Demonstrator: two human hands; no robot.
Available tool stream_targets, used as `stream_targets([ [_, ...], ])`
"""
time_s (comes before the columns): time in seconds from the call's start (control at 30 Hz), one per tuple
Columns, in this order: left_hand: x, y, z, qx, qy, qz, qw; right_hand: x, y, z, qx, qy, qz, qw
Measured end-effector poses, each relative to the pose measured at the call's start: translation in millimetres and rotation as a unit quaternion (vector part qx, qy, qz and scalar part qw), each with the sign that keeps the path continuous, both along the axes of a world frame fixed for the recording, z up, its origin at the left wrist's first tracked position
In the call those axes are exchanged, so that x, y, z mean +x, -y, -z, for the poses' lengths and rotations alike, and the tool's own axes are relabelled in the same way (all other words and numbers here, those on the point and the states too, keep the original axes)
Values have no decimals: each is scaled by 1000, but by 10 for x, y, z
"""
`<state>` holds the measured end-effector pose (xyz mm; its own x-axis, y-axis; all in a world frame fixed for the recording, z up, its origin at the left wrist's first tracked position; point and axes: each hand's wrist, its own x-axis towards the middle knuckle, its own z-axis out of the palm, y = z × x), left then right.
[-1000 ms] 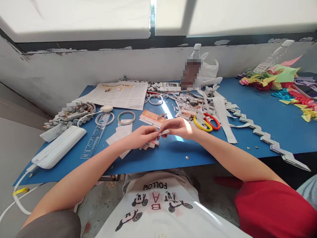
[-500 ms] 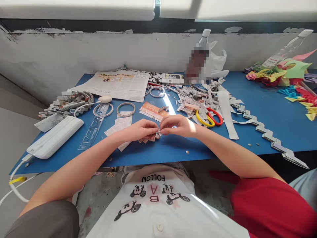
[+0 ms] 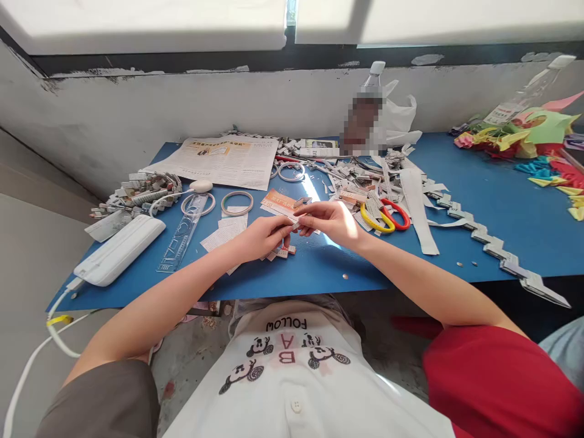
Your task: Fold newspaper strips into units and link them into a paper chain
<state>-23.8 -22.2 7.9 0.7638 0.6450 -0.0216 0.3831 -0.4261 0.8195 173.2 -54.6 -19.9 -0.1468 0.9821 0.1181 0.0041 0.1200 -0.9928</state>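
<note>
My left hand [image 3: 269, 236] and my right hand [image 3: 332, 222] meet over the blue table, fingertips pinched around a small folded newspaper strip [image 3: 295, 225]. Most of that strip is hidden by the fingers. Below my left fingers lies a short woven chain of folded paper [image 3: 285, 251], partly covered by the hand; whether it joins the held strip I cannot tell. Just beyond the hands is an orange-printed paper piece [image 3: 277, 201]. Cut slips of printed paper [image 3: 223, 234] lie left of my left hand. Scissors with yellow and red handles [image 3: 385, 218] rest right of my right hand.
A sheet of newspaper [image 3: 228, 163], tape rolls [image 3: 236, 202], a clear ruler [image 3: 182, 234] and a white power strip [image 3: 119, 250] lie on the left. Paper scraps [image 3: 356, 185] heap behind the scissors. A folded paper chain [image 3: 495, 247] hangs past the right edge; a bottle [image 3: 365, 112] stands behind.
Both hands have lifted slightly away from the table edge, with the strip between their fingertips. More of the woven paper chain shows below them. The camera view has shifted a little.
</note>
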Motion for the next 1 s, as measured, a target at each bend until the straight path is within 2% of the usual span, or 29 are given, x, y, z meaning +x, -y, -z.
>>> stream_targets([
  [0.17, 2, 29, 18, -35, 12, 0, 999, 14, 25, -37, 13, 25, -14, 1000],
  [0.23, 0, 21, 15, -64, 25, 0, 998, 51, 36, -48, 38, 33, -54, 997],
  [0.33, -12, 3, -9, -118, 28, 6, 993, 115, 46, -62, 75, 30, -152, 985],
  [0.43, -30, 6, -62, -160, 1, 29, 987, 153, 56, -83, 76, 36, -237, 968],
  [0.6, -27, 54, -146, -165, -43, 56, 984, 160, 65, -107, 56, 86, -294, 950],
  [0.73, -24, 49, -136, -165, -45, 57, 984, 157, 47, -80, 86, 128, -279, 948],
  [0.87, -37, 15, -89, -188, -18, 48, 981, 132, 23, -57, 121, 172, -195, 958],
  [1.0, -45, -7, -66, -219, 14, 50, 974, 100, 18, -57, 203, 222, -106, 948],
])
